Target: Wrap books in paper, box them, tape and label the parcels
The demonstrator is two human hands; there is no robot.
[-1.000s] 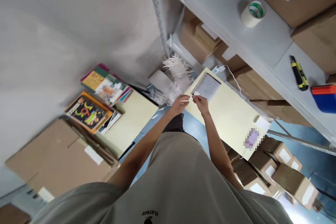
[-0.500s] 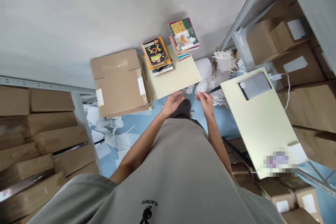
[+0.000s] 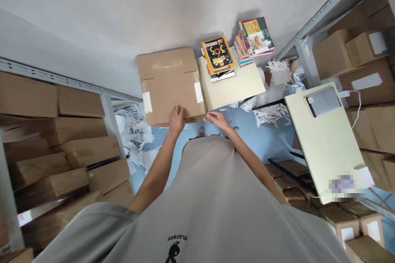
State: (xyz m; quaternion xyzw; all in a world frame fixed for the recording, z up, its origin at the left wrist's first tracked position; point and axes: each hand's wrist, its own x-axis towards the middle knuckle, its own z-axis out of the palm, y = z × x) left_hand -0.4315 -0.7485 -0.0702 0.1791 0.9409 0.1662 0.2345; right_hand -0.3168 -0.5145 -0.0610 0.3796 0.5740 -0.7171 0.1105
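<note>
A stack of flattened cardboard boxes (image 3: 169,84) lies on the near end of a pale yellow table (image 3: 234,86). My left hand (image 3: 176,118) rests on the front edge of the top sheet, fingers spread flat. My right hand (image 3: 217,119) reaches the stack's front right corner with its fingers curled at the edge; whether it grips anything I cannot make out. Two piles of colourful books (image 3: 217,55) stand at the far end of the same table.
A second pale table (image 3: 327,148) at the right carries a dark tablet (image 3: 322,101) on a white cable. Metal shelves full of cardboard boxes (image 3: 55,139) flank both sides. Torn white paper strips (image 3: 271,90) litter the blue floor.
The view swung left from the right-hand table. Both hands left the small white slip they were pinching and dropped onto the front edge of the flattened cardboard stack.
</note>
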